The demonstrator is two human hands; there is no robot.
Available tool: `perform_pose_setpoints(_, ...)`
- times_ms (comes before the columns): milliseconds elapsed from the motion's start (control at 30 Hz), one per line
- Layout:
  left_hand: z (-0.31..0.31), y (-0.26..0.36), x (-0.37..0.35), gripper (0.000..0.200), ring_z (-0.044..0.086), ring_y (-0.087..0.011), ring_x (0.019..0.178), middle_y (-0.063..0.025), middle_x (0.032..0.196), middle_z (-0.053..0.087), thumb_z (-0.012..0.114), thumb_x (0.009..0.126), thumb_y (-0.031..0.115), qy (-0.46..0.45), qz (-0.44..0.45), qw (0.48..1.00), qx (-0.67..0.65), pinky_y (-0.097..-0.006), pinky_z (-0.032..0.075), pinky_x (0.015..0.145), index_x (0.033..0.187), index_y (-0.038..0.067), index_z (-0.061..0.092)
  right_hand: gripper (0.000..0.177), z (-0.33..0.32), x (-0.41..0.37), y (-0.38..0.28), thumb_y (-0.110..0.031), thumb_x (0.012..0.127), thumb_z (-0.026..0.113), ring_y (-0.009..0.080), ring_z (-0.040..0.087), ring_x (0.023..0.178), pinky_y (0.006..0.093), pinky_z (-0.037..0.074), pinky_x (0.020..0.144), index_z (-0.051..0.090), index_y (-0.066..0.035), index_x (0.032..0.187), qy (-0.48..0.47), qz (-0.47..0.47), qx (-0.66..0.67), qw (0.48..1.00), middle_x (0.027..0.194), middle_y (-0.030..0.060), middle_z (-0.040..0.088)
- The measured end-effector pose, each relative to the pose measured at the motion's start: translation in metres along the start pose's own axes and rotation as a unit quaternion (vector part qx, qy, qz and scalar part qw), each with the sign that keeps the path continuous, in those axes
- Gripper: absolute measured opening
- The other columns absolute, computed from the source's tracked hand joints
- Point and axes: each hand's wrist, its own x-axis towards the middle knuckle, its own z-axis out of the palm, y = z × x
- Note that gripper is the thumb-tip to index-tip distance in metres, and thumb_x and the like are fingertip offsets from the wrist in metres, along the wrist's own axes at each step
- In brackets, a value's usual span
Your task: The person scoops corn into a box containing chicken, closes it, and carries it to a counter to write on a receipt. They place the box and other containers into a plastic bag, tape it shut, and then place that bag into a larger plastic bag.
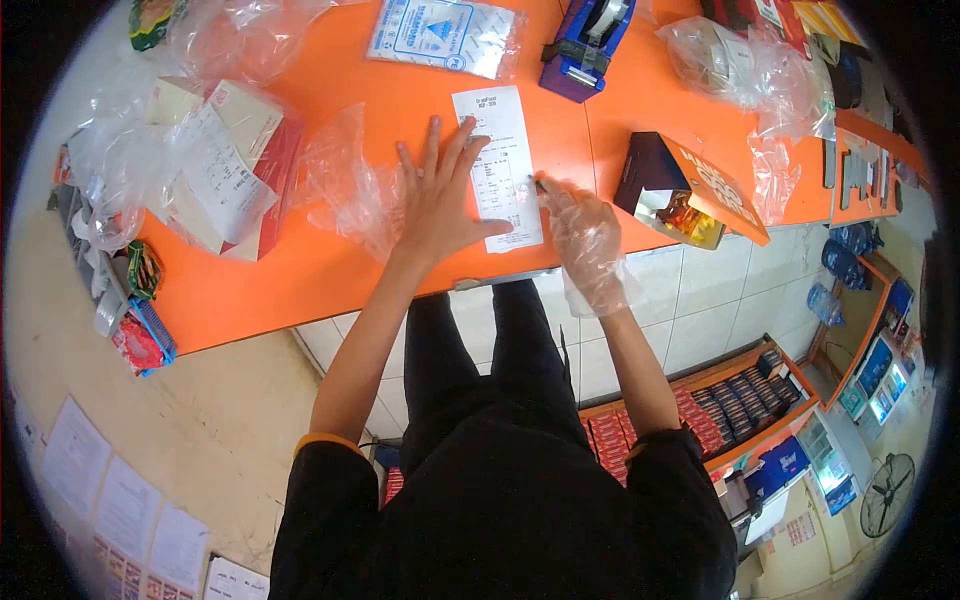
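Note:
A long printed receipt point(510, 150) lies on the orange table point(400, 85) in front of me. My left hand point(437, 195) is bare and open, its fingers spread flat, with fingertips and thumb resting on the receipt's left side. In a clear plastic glove, my right hand point(585, 240) is closed at the receipt's right edge. A short dark pen-like tip point(541, 186) pokes out from its fingers; the rest is hidden. Beside the left hand is a crumpled clear plastic bag point(350, 180). To the right stands an open dark and orange food box point(690, 190) with wrapped items inside.
A bagged box point(265, 130) with a receipt on it stands at the left. At the back are a packet with blue print point(440, 35) and a blue tape dispenser point(587, 50). More plastic bags point(735, 65) lie at the right rear. Stacked red boxes point(700, 420) fill a low shelf.

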Motion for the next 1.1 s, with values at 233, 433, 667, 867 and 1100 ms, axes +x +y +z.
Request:
perform_pose_setpoints(233,-0.013,0.029,-0.019,0.096,0.012,-0.0380,0.148,-0.0104,0.158,0.026,0.087,0.066,0.037,0.051,0.020,0.991,-0.126,-0.0606,0.010,0.117,0.145,0.010,0.039,0.048,-0.058,-0.005,-0.026,-0.022,0.097,0.054,0.0388,0.054,0.117,0.0493,0.042,0.102,0.047,-0.011,0.142,0.075,-0.004,-0.015,0.997,0.131,0.0200,0.052)
perform_pose_setpoints(433,-0.019,0.058,-0.117,0.038,0.063,-0.0140,0.093,-0.0064,0.111,0.065,0.065,0.094,0.011,-0.068,-0.166,0.742,-0.646,-0.0265,0.052,0.083,0.128,-0.001,0.058,0.078,-0.144,-0.065,-0.082,-0.051,0.098,0.049,0.0262,0.041,0.137,0.0397,0.037,0.107,0.025,-0.001,0.152,-0.271,0.195,0.751,0.570,0.154,0.0114,0.035)
perform_pose_setpoints(667,-0.033,0.083,-0.147,0.020,0.059,-0.0092,0.083,-0.0026,0.093,0.063,0.061,0.098,0.015,0.033,-0.222,0.635,-0.739,-0.0244,0.050,0.077,0.105,-0.003,0.067,0.074,-0.144,-0.128,-0.127,-0.051,0.098,0.049,0.0228,0.050,0.128,0.0329,0.042,0.101,0.030,-0.003,0.151,-0.201,0.148,0.664,0.705,0.151,0.0127,0.038)
perform_pose_setpoints(867,-0.029,0.163,-0.092,0.024,0.056,-0.0076,0.084,-0.0012,0.089,0.061,0.057,0.101,0.021,0.000,-0.141,0.720,-0.679,-0.0253,0.048,0.081,0.101,-0.001,0.067,0.067,-0.184,-0.196,-0.089,-0.046,0.100,0.049,0.0196,0.053,0.117,0.0305,0.041,0.101,0.032,-0.005,0.151,-0.091,0.102,0.589,0.797,0.146,0.0094,0.043)
perform_pose_setpoints(1100,0.016,0.229,0.025,0.032,0.058,-0.0124,0.094,-0.0012,0.101,0.065,0.054,0.100,0.032,-0.186,0.036,0.703,-0.685,-0.0296,0.046,0.086,0.104,0.002,0.066,0.058,-0.240,-0.206,0.012,-0.026,0.100,0.052,0.0252,0.048,0.127,0.0338,0.034,0.108,0.033,-0.004,0.150,-0.063,0.248,0.573,0.779,0.147,0.0136,0.043)
